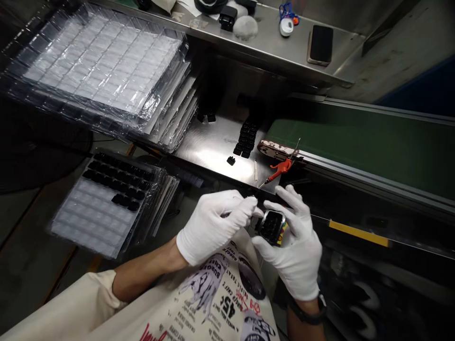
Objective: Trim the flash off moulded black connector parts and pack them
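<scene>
Both of my hands wear white gloves. My right hand [296, 241] grips a small black squarish part [272, 226] by its edges, thumb below and fingers above. This part has a shiny pale rim and a dark, divided inside. Just left of it, my left hand [222, 225] is closed in a pinch, its fingertips close to the part's left edge. What the pinch holds, if anything, is hidden. Ahead on the metal table [220, 147] lie rows of small black parts [246, 137] and a single black piece [231, 161]. An orange air blow gun [280, 169] rests at the table's right edge.
Stacked clear plastic trays [103, 61] stand at the back left. A lower tray [95, 208], partly filled with black parts, sits nearer. A green conveyor belt [366, 142] runs off right. The metal shelf [270, 52] behind holds a phone [320, 45] and blue-handled scissors [286, 10].
</scene>
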### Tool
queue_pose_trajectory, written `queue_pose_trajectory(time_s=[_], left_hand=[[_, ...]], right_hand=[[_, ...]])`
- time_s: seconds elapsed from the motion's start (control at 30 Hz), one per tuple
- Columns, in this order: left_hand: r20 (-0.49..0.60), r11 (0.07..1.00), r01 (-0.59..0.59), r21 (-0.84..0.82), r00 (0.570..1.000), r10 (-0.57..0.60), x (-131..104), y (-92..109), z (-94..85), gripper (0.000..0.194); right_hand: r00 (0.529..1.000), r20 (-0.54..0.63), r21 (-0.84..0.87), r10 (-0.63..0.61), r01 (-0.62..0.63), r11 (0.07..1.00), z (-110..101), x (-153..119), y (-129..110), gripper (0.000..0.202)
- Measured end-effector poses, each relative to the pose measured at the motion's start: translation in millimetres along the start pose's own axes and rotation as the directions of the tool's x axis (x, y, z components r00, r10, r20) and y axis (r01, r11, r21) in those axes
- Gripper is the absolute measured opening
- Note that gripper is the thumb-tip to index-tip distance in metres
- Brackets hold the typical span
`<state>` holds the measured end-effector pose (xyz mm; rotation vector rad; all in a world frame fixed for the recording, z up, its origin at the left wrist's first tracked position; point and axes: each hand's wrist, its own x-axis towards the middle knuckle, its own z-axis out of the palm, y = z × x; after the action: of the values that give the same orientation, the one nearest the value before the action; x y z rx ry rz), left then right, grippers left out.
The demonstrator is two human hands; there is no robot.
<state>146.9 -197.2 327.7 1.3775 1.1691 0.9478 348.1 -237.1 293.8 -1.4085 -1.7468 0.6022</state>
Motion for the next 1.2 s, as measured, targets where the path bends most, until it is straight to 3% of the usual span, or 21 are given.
queue_pose_trajectory(time_s=[0.33, 0.77, 0.97, 1.2], left_hand=[[0.018, 0.978, 0.201, -0.060, 0.979, -0.201, 0, -7, -4.1, 0.044], [-0.006, 0.978, 0.178, -0.105, 0.984, -0.179, 4, -12, -17.5, 0.040], [0.035, 0.984, 0.151, -0.099, 0.988, -0.148, 23, -7, -40.7, 0.041], [0.005, 0.986, 0.143, -0.079, 0.990, -0.143, 58, -14, -87.8, 0.040]], right_hand=[[0.999, 0.008, -0.100, 0.047, -0.046, 0.994, 3, -2, -15, 0.050], [1.000, 0.014, -0.006, 0.021, -0.021, 1.000, 21, 5, -13, 0.053], [1.000, 0.011, 0.046, -0.008, 0.007, 0.999, 38, 25, -14, 0.061], [0.999, 0.035, 0.059, -0.005, 0.003, 0.998, 74, 74, -26, 0.055]])
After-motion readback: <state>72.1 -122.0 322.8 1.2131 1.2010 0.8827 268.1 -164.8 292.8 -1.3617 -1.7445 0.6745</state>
